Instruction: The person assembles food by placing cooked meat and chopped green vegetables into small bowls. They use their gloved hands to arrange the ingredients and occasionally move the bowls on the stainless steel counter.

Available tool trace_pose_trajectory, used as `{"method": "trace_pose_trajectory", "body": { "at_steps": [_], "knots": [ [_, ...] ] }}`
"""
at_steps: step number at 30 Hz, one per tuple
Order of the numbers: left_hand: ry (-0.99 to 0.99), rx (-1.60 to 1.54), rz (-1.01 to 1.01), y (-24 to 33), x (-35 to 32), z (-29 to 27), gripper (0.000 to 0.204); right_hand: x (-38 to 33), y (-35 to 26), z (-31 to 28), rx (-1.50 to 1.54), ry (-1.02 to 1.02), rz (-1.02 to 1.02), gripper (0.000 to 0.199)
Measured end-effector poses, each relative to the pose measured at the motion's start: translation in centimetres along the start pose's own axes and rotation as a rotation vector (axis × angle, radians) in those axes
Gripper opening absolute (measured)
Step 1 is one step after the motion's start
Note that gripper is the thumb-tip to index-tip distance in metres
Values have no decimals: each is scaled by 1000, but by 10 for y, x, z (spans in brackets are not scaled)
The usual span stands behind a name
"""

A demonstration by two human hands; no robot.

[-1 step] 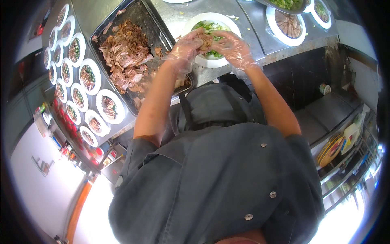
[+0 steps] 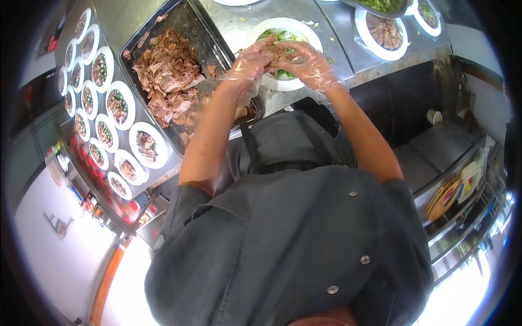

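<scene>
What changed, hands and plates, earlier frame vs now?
Small shift only: the right hand has edged left, toward the left hand. No clear grab or release. Unchanged: meat at the hands above the white plate, and the dark tray beside it.
</scene>
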State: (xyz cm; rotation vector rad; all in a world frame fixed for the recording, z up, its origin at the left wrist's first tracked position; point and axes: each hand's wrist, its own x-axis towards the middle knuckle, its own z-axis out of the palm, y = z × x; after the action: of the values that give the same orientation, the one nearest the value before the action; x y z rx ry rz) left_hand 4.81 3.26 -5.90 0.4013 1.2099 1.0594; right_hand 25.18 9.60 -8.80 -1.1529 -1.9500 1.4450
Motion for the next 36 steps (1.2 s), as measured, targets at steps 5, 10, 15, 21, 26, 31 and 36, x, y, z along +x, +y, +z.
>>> {"method": "trace_pose_trajectory", "body": {
  "at_steps": [5, 10, 15, 21, 26, 31, 36],
  "knots": [
    [18, 231, 148, 0, 20, -12, 44, 15, -11, 13, 17, 99, 75, 31],
    [-15, 166, 35, 12, 25, -20, 48, 5, -9, 6, 334, 242, 142, 26],
    [-49, 126, 107, -3, 22, -22, 53, 3, 1, 11, 570, 246, 192, 26],
    [-38, 337, 288, 1, 8, -18, 28, 2, -26, 24, 304, 377, 186, 26],
    [-43, 475, 365, -25, 42, -46, 45, 3, -25, 16, 575, 509, 305, 27],
    [199, 1108, 520, -21, 31, -88, 49, 1, 17, 10, -272, 403, 385, 41],
    [369, 903, 329, -36, -45, -176, 35, -28, 23, 46, -297, 461, 163, 19]
  ]
}}
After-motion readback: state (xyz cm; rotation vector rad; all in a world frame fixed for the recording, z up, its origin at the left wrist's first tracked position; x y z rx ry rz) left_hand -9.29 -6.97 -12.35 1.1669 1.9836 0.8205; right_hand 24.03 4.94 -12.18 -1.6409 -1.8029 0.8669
